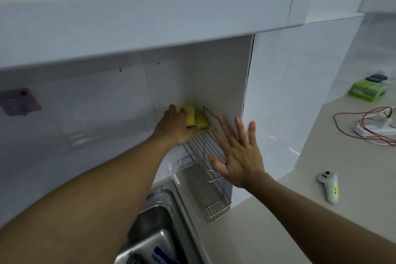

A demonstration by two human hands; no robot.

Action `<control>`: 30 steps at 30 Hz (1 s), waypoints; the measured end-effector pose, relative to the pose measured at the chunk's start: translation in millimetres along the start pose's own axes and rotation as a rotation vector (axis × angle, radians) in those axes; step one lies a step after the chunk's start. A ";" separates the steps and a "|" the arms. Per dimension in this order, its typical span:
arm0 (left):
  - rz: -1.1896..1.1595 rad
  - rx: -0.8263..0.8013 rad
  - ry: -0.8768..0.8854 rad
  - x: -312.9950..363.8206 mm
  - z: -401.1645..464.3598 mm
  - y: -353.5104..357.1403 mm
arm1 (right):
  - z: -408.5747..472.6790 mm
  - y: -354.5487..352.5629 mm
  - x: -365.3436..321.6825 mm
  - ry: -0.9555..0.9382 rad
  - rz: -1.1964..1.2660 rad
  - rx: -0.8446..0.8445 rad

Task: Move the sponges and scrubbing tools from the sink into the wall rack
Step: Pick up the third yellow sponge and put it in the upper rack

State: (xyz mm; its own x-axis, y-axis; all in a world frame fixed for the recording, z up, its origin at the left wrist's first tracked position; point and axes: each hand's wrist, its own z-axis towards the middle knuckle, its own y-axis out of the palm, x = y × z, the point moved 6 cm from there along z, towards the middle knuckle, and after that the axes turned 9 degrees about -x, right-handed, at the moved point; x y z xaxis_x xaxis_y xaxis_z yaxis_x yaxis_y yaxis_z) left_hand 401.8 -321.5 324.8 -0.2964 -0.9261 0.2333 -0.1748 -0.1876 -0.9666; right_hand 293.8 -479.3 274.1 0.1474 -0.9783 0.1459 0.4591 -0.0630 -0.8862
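Sponges (196, 118), yellow and stacked, are gripped by the left hand (176, 126) at the far end of the wall rack (205, 152), pressed into the wall corner beneath the cabinet (128, 28). The rack's nearer wire tiers are seen bare. The right hand (236, 152) is held open, fingers spread, just beside the rack's front edge. In the sink (158, 221) below, blue and dark items are partly seen

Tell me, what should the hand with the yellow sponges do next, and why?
Probably lower the sponges onto the rack top shelf and let go. The left hand holds them at the shelf's far end, and the right hand is spread open beside it.
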 end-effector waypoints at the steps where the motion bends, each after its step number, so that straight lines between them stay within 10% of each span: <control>1: 0.002 -0.019 0.010 -1.4 1.1 1.0 | 0.2 -0.2 -0.4 0.000 0.001 0.008; 30: -0.293 -0.024 -0.001 -11.8 41.5 1.4 | 0.4 1.0 -0.3 -0.001 0.023 0.094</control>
State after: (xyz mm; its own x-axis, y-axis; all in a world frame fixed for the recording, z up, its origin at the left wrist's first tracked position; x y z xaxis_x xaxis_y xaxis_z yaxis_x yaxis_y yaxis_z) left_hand 444.1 -324.4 316.3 -0.2292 -0.8342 0.5016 -0.2748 -0.4389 -0.8555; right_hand 294.6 -479.0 273.4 0.1595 -0.9790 0.1269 0.5360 -0.0220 -0.8439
